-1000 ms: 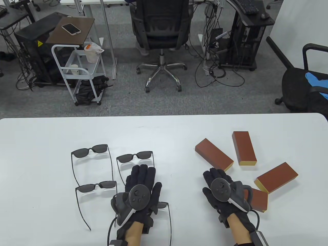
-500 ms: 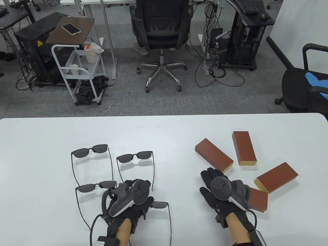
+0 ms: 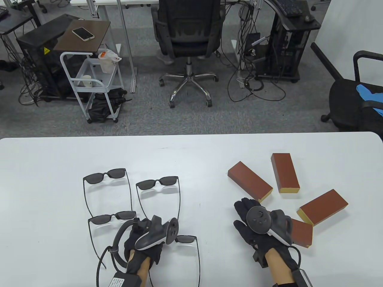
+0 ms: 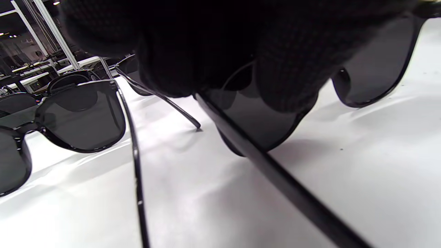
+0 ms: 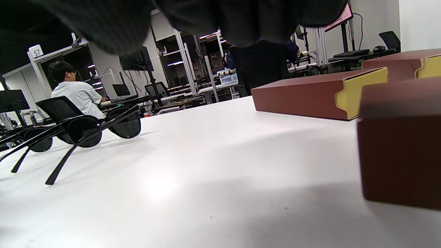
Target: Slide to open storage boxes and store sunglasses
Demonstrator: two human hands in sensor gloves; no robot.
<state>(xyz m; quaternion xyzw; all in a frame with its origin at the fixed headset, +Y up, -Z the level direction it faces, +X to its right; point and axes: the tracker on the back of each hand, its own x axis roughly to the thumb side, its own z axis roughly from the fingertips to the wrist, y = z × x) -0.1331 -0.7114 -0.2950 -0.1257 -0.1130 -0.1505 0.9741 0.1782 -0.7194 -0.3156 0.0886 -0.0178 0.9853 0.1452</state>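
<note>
Several black sunglasses lie on the white table's left half. My left hand [image 3: 149,236] is rolled onto its side over the nearest pair [image 3: 186,239]. In the left wrist view its fingers [image 4: 282,69] pinch the top of that pair's left lens [image 4: 255,124], which stands on the table. Several brown sliding boxes with yellow ends lie on the right, all closed. My right hand [image 3: 244,213] rests flat and empty on the table, next to the nearest box [image 3: 301,233], which also shows in the right wrist view [image 5: 399,144].
Other sunglasses lie at the far left [image 3: 104,176], in the middle [image 3: 157,184] and close to my left hand [image 3: 112,218]. More boxes lie beyond my right hand [image 3: 249,180], at the far right [image 3: 285,172] and on the right [image 3: 323,207].
My left hand has pulled back from flat on the table, rolled onto its side and taken hold of the nearest sunglasses. My right hand has barely moved.
</note>
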